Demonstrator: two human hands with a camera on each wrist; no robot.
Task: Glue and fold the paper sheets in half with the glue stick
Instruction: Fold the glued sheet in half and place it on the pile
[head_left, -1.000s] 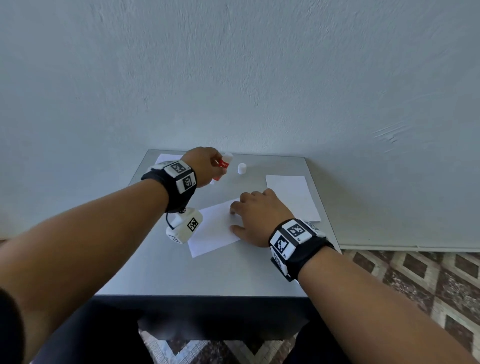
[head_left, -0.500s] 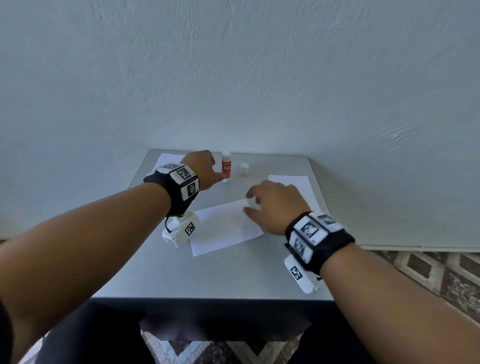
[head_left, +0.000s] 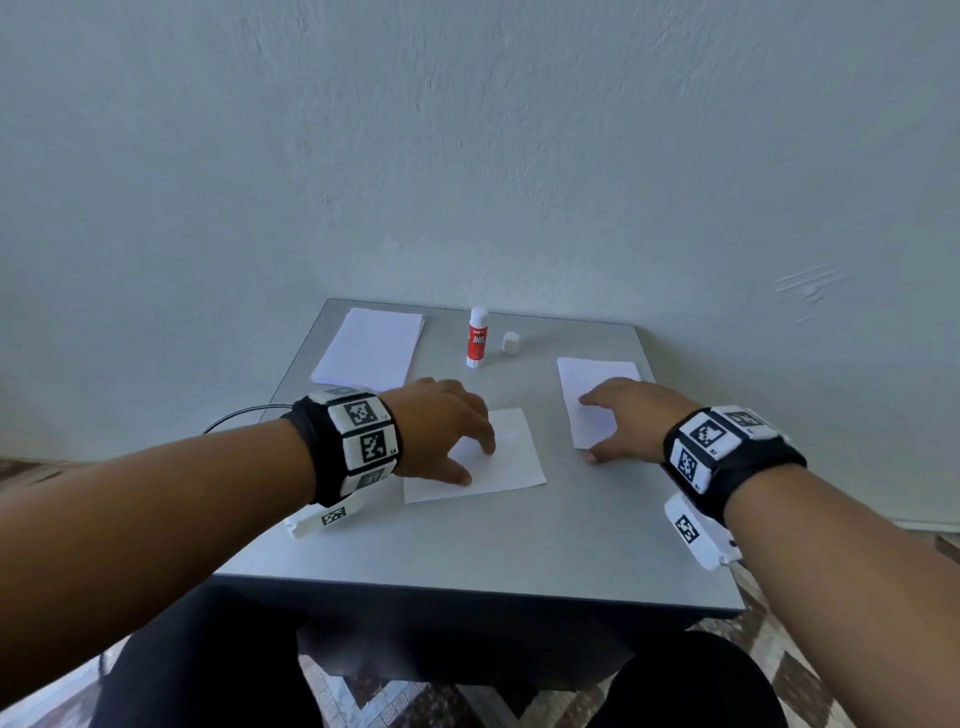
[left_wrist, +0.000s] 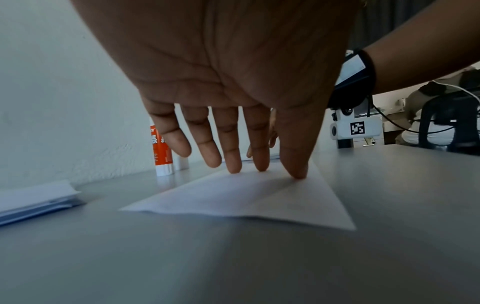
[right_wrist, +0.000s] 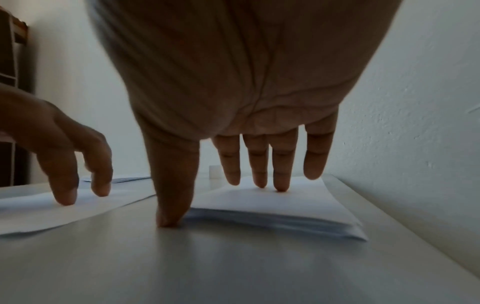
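Folded sheets (head_left: 371, 344) wait stacked at the far left of the worktop (head_left: 467, 545). Left hand (head_left: 441, 421), having let go of the glue stick, now presses straight fingers onto the folded sheet (head_left: 506, 457) in the middle. Glue stick (head_left: 477, 336) stands upright and uncapped at the far edge, its cap (head_left: 510, 343) just beside it. Right hand (head_left: 631, 423), fingers spread, has left that sheet and touches the fresh stack (head_left: 597, 376): probably the next sheet's turn.

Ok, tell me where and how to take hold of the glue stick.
Grip the glue stick round its red middle, coming from the front. It stands upright and uncapped, its cap beside it, so stay below the white top; nothing blocks the near side.
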